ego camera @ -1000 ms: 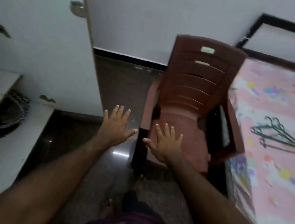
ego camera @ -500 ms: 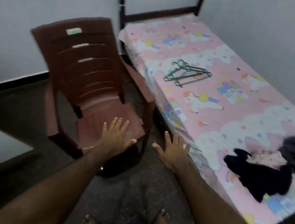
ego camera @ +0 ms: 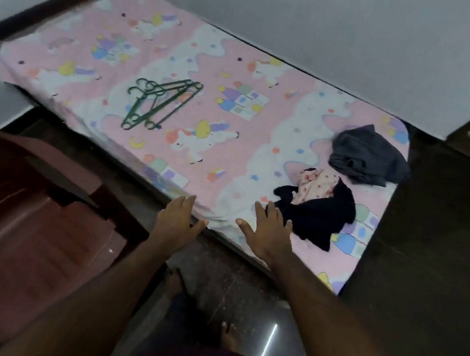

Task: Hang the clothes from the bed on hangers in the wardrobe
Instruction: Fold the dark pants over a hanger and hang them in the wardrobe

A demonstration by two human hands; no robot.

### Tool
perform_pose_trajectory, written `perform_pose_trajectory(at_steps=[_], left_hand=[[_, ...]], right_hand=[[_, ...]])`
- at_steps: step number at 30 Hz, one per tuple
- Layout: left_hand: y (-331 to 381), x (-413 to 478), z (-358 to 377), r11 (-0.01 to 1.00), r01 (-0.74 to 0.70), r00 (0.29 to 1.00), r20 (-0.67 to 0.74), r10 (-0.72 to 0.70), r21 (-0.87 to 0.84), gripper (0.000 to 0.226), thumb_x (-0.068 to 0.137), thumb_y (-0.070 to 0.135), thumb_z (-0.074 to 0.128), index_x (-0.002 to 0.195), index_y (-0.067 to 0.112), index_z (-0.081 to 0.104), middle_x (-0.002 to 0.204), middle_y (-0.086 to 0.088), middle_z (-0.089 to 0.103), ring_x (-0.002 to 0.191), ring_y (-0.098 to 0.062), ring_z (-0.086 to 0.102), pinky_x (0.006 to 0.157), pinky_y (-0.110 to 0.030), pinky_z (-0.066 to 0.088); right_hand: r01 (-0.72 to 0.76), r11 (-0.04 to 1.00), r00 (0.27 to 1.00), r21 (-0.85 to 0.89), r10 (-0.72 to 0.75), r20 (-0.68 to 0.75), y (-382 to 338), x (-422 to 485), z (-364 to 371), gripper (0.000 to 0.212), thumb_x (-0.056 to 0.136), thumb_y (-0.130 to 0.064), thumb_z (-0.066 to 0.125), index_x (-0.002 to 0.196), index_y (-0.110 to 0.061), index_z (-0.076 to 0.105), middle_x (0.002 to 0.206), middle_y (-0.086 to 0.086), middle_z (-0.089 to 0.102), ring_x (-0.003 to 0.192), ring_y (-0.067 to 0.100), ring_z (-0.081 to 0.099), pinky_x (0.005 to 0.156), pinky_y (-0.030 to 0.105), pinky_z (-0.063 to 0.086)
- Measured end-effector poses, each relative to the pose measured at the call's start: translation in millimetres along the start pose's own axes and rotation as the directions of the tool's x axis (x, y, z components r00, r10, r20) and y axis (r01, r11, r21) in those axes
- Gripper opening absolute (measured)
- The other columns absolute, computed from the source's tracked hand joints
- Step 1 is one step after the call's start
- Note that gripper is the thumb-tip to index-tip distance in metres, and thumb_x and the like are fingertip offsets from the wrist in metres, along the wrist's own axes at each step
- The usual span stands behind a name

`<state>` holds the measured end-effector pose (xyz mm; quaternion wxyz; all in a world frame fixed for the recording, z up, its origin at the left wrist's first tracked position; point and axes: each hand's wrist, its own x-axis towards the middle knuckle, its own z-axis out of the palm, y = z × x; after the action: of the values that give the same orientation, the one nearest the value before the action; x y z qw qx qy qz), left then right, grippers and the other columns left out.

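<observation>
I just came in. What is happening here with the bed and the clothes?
A person stands at the bed with both hands stretched out, open and holding nothing. The left hand is over the bed's near edge; the right hand is close beside the black garment. A pink patterned garment and a grey garment lie just behind it. The green hangers lie in a bundle farther left on the sheet. No garment is picked up yet.

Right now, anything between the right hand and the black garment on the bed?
Nothing visible. The right hand is open at the near edge of the bed, right beside the black garment. A pink patterned garment lies on the black one's far side, out of the path.
</observation>
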<state>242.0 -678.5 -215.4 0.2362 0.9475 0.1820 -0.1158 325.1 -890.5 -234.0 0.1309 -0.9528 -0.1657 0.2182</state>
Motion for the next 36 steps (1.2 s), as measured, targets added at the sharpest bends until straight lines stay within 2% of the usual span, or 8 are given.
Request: perform_pose_trajectory(at_steps=[3,9,14,19,23,28,32,36], left_hand=[[4.3,36.2,0.4,0.997,-0.05,0.997,0.049,0.053,-0.055,0.068,0.093,0.043,0.059,0.148,0.01,0.035,0.149,-0.013,0.039,0.137,-0.03,0.036,0.108,-0.042,0.034],[9.5,100.1,-14.8,0.988,-0.122,0.985,0.111,0.132,-0.097,0.068,0.094,0.044,0.058,0.147,0.007,0.036,0.145,-0.017,0.043,0.131,-0.035,0.041,0.107,-0.045,0.037],[16.3,148.8,-20.4,0.973,-0.188,0.96,0.183,0.21,-0.132,0.069,0.093,0.042,0.059,0.148,0.009,0.033,0.148,-0.015,0.039,0.132,-0.034,0.042,0.107,-0.047,0.036],[43.9,179.0,-14.7,0.954,-0.239,0.927,0.252,0.279,-0.178,0.069,0.093,0.038,0.061,0.148,0.008,0.033,0.147,-0.016,0.039,0.136,-0.031,0.039,0.109,-0.043,0.034],[76.7,204.3,-6.2,0.945,-0.278,0.904,0.287,0.318,-0.172,0.067,0.093,0.035,0.062,0.147,0.007,0.034,0.145,-0.014,0.042,0.133,-0.029,0.041,0.107,-0.037,0.033],[120.5,234.5,1.1,0.952,-0.272,0.893,0.332,0.305,-0.142,0.066,0.094,0.035,0.061,0.148,0.011,0.033,0.148,-0.011,0.04,0.134,-0.026,0.041,0.108,-0.032,0.031],[151.5,256.7,13.7,0.963,-0.253,0.865,0.423,0.27,-0.097,0.064,0.095,0.035,0.059,0.149,0.013,0.032,0.149,-0.009,0.039,0.136,-0.023,0.04,0.108,-0.03,0.03],[165.6,273.9,34.5,0.982,-0.178,0.851,0.492,0.183,-0.056,0.062,0.094,0.037,0.06,0.147,0.016,0.036,0.142,-0.009,0.047,0.127,-0.025,0.048,0.105,-0.034,0.037]], right_hand=[[-0.055,0.997,0.998,0.051,0.055,0.008,10.8,18.0,-6.9,0.075,0.095,-0.066,0.037,0.154,-0.021,0.023,0.162,0.01,0.014,0.148,0.03,0.016,0.114,0.056,0.018],[-0.253,0.963,0.967,0.094,0.256,-0.013,18.1,44.4,-32.7,0.071,0.096,-0.057,0.045,0.153,-0.019,0.024,0.161,0.011,0.016,0.144,0.033,0.024,0.111,0.052,0.027],[-0.387,0.898,0.914,0.21,0.403,-0.039,19.6,70.7,-42.9,0.069,0.097,-0.053,0.048,0.153,-0.019,0.026,0.159,0.012,0.019,0.141,0.036,0.028,0.109,0.052,0.031],[-0.457,0.812,0.866,0.362,0.499,-0.025,38.7,88.8,-45.4,0.07,0.096,-0.049,0.053,0.151,-0.015,0.028,0.156,0.014,0.024,0.141,0.035,0.03,0.11,0.05,0.033],[-0.495,0.703,0.818,0.51,0.575,0.002,74.7,116.0,-52.1,0.07,0.096,-0.043,0.056,0.151,-0.009,0.029,0.152,0.016,0.03,0.14,0.033,0.033,0.112,0.045,0.033],[-0.556,0.543,0.728,0.629,0.683,0.054,132.1,159.0,-62.2,0.063,0.095,-0.033,0.058,0.147,-0.007,0.035,0.142,0.021,0.04,0.129,0.037,0.044,0.104,0.04,0.038],[-0.609,0.375,0.631,0.699,0.763,0.14,186.8,190.9,-65.3,0.06,0.094,-0.031,0.059,0.144,-0.007,0.039,0.14,0.022,0.044,0.126,0.038,0.047,0.102,0.04,0.041],[-0.66,0.227,0.502,0.716,0.842,0.196,234.0,218.9,-54.2,0.065,0.091,-0.035,0.063,0.145,-0.006,0.038,0.144,0.02,0.044,0.132,0.037,0.043,0.108,0.043,0.04]])
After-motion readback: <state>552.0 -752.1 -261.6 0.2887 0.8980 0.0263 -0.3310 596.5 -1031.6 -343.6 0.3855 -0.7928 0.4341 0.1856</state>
